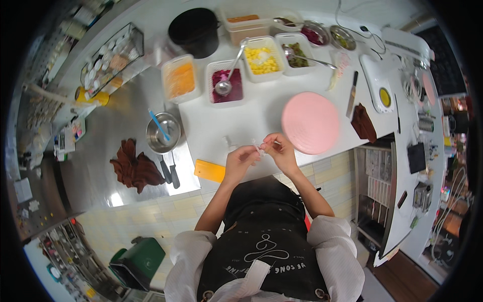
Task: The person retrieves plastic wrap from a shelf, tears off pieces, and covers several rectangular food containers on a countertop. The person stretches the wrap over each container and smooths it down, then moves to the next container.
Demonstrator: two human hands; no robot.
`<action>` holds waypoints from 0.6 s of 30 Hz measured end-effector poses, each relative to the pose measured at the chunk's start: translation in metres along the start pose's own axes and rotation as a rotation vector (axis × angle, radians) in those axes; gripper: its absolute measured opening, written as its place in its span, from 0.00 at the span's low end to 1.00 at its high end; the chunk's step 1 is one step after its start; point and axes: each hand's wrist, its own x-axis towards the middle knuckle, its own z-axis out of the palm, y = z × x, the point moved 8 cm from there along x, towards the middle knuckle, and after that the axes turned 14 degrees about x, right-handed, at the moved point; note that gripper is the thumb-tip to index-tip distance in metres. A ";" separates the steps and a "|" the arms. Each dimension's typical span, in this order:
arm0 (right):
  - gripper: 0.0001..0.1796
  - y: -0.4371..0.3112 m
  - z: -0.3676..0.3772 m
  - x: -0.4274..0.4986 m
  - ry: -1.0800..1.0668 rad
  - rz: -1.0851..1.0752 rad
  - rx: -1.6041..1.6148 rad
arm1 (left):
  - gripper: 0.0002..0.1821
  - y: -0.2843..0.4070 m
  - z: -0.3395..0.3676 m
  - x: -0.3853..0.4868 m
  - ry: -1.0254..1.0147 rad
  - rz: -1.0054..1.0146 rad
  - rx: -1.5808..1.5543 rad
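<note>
Between the fingertips of my left hand (pixel 241 160) and my right hand (pixel 280 153) is a small piece of clear, crinkled plastic (pixel 260 150). Both hands pinch it above the front part of the white worktop (pixel 226 124). Behind my left hand lies another small clear item (pixel 227 141), too faint to identify. A yellow plastic scraper (pixel 209 170) rests by the front edge, left of my left wrist. The pink cake turntable (pixel 311 123) stands just to the right of my right hand.
Tubs of orange filling (pixel 181 80), purple filling (pixel 228 85), yellow cubes (pixel 263 60) and green fruit (pixel 298 54) line the back. At left are a steel bowl (pixel 163 133), brown cloth (pixel 134 168) and dark-handled tools (pixel 170 174). A knife (pixel 352 94) and white kitchen scale (pixel 377 83) lie right.
</note>
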 end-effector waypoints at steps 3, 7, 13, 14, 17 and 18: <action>0.07 -0.031 -0.011 -0.020 0.072 -0.193 -0.111 | 0.08 0.014 0.023 -0.004 0.035 0.086 -0.013; 0.08 -0.068 -0.011 -0.046 0.139 -0.439 -0.351 | 0.07 0.022 0.044 -0.013 0.086 0.159 0.031; 0.10 -0.097 -0.006 -0.070 0.134 -0.711 -0.558 | 0.05 0.032 0.053 -0.006 0.076 0.254 0.185; 0.09 -0.097 -0.010 -0.068 0.124 -0.669 -0.514 | 0.05 0.034 0.054 -0.004 0.099 0.284 0.128; 0.07 -0.093 -0.024 -0.063 0.135 -0.499 -0.397 | 0.05 0.038 0.053 0.001 0.116 0.268 0.125; 0.07 -0.089 -0.028 -0.060 0.127 -0.420 -0.360 | 0.04 0.042 0.054 0.002 0.111 0.280 0.115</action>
